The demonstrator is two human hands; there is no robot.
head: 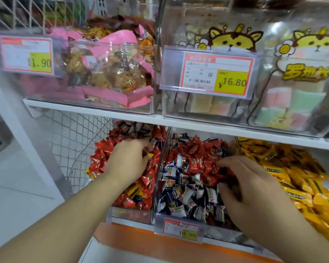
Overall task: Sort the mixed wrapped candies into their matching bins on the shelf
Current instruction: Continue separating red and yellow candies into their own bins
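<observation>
Left of centre, low in the frame: left hand (129, 162) palm-down in the left bin (129, 215), buried among red candies (101, 164). Fingers curled into the pile near a yellow candy (150, 155), probably digging out strays; whether this grip has anything pinched, hidden, cannot tell. More yellow candies (135, 192) lower in the same bin, plus dark ones at the back — plainly misplaced, waiting to be pulled.

Centre: middle bin (179, 226) behind a clear divider, holding dark-and-white candies (180, 204) in front and a heap of red ones (196, 158) behind. Mixed, so far from sorted.

Right of centre: right hand (245, 188) reaching into that bin's right side, fingers bent round a dark wrapped candy (234, 185), grip apparently closed on it, likely lifting it out for moving.

Far right: yellow bin (296, 173), heaped with yellow wrappers, apparently uniform — the likely home for the yellow strays.

Above, upper half: shelf (179, 121) carrying clear boxes of snacks with price tags, untouched.
</observation>
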